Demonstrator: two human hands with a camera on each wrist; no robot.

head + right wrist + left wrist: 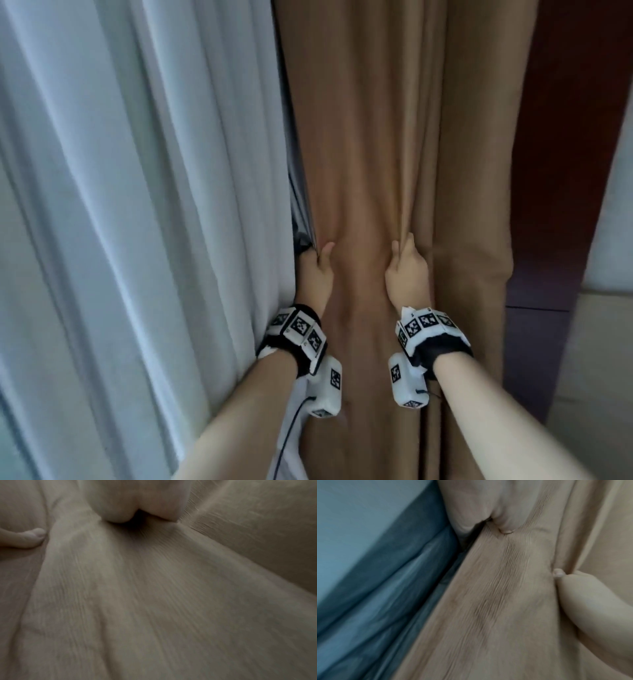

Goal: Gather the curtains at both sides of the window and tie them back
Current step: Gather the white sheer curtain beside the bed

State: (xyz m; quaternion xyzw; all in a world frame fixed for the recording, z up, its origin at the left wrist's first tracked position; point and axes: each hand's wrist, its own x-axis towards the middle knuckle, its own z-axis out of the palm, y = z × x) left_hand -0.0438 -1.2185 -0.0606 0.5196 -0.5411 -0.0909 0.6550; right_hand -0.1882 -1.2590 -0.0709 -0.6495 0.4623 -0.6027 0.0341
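A dark reddish-brown wooden panel (561, 144) runs down the right side of the head view, upright, with a horizontal seam low on it. Beyond it, at the far right edge, lies a pale wall (616, 212), and below that a beige floor (589, 359) reaches toward the lower right corner.

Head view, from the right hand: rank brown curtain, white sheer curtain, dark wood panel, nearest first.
1. brown curtain: in the right hand's grip, centre.
2. dark wood panel: to the right, past the curtain's folds.
3. white sheer curtain: far left, beyond the left hand.
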